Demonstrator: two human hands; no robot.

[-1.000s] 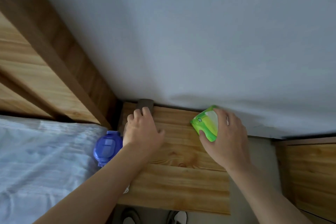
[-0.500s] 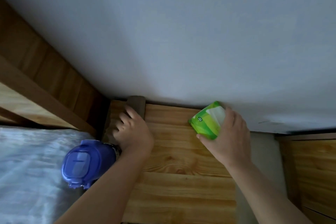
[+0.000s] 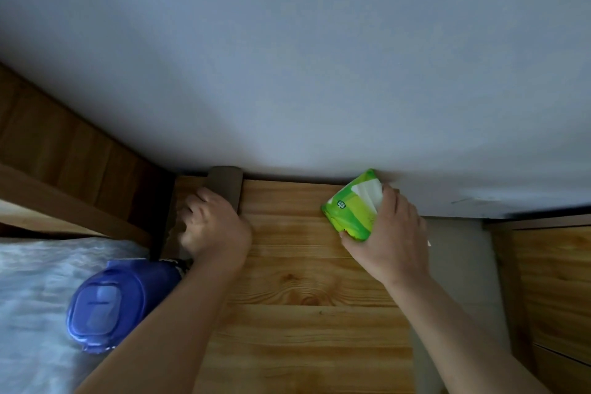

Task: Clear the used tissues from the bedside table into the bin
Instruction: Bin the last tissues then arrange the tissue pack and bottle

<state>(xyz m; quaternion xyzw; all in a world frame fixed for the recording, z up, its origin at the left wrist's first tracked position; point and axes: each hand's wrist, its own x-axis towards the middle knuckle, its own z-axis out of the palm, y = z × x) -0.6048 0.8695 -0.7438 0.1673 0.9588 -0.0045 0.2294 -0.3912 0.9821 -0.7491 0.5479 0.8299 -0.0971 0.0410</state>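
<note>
the right hand (image 3: 391, 233) grips a green tissue pack (image 3: 353, 206) at the table's (image 3: 307, 313) back edge, against the wall (image 3: 287, 57), white tissue showing at its top; the left hand (image 3: 212, 227) curls loosely by a brown tube (image 3: 228, 184) in the back left corner, though i cannot tell whether it grasps anything. a blue bottle (image 3: 115, 301) stands left of the forearm, beside the bed (image 3: 28, 297).

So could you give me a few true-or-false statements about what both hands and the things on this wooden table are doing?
1. The right hand grips a green soft tissue pack. True.
2. The green pack sits by the bed. False: it is at the wooden bedside table's far right corner, by the wall.
3. The left hand touches a brown cardboard tube. True.
4. The blue plastic lidded bottle stands right of both arms. False: it is left of them, beside the bed.
</note>
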